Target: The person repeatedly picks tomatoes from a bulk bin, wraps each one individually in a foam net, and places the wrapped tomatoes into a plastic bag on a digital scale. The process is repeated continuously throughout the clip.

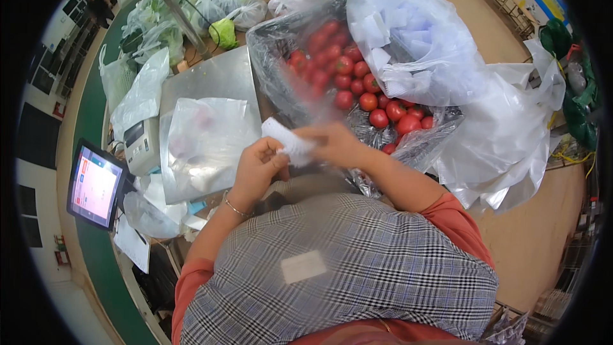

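My left hand pinches a white folded piece that looks like paper or thin foam sheet. Close against it, my right hand grips the same white piece from the other side; its fingers are partly smeared. Just beyond both hands is a crate lined with clear plastic, heaped with red tomatoes. To the left, a clear plastic bag lies flat on the steel plate of a weighing scale.
A big clear bag of white papers leans over the crate's right side, with white plastic sheeting beside it. At left are a label printer, a screen and a clipboard. Bagged green vegetables fill the far left.
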`<state>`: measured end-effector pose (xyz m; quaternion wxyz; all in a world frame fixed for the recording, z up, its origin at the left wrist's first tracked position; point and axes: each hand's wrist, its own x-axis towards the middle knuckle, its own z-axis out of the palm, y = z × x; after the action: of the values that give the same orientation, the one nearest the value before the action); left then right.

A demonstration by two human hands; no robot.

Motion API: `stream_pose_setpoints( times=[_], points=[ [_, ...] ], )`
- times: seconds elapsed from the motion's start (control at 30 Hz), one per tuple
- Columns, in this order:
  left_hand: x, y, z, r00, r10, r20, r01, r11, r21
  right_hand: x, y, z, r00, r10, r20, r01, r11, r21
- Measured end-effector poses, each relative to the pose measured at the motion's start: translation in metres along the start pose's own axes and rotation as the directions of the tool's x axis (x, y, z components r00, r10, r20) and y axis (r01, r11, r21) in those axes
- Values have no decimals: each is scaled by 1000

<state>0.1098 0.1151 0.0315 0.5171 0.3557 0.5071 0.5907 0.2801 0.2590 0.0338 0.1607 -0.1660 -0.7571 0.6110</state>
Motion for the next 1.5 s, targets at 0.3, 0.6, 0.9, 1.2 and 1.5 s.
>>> stream_pose_setpoints(
  times=[0.3,0.6,0.9,1.2,1.5],
  points=[
    [-5,2,21,832,461,308,-551,623,555,6,18,22,954,288,-79,-228,873,432],
    [2,-23,17,875,457,161,-342,346,874,16,-4,-48,938,274,212,-266,962,-65],
    [-13,-24,11,968,200,-155,-194,980,50,-12,154,-126,302,878,372,222,314,-923],
    [-14,-29,-2,983,45,-177,-84,972,-220,9,166,-160,723,607,330,17,463,-886],
    [-14,-17,11,988,157,6,-154,977,-146,24,-16,-33,885,-415,210,435,898,-62]
  ],
)
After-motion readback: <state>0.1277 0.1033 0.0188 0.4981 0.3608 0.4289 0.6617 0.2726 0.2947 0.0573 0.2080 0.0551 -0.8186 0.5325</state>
